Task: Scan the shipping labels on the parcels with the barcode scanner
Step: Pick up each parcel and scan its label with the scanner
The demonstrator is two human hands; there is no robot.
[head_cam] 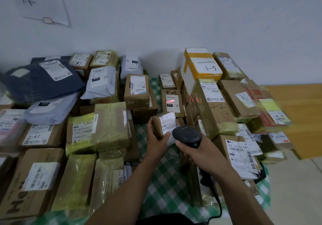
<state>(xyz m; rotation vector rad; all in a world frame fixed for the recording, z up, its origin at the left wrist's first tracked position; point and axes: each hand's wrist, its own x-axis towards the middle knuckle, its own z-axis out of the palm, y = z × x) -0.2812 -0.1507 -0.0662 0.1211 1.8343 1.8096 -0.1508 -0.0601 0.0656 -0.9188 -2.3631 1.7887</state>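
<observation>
Left hand [156, 142] grips a small parcel [161, 126], right hand [198, 154] clasps the scanner [187, 135] beside it; surrounding parcels [136, 90] probably await scanning.

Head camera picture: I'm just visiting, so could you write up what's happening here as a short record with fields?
setting: many labelled parcels piled on a green checked cloth
left hand: grips a small parcel, its label facing up
right hand: grips a black barcode scanner, held close over that label
red scan light: seen on boxes behind the held parcel
task stage: scanning under way
</observation>
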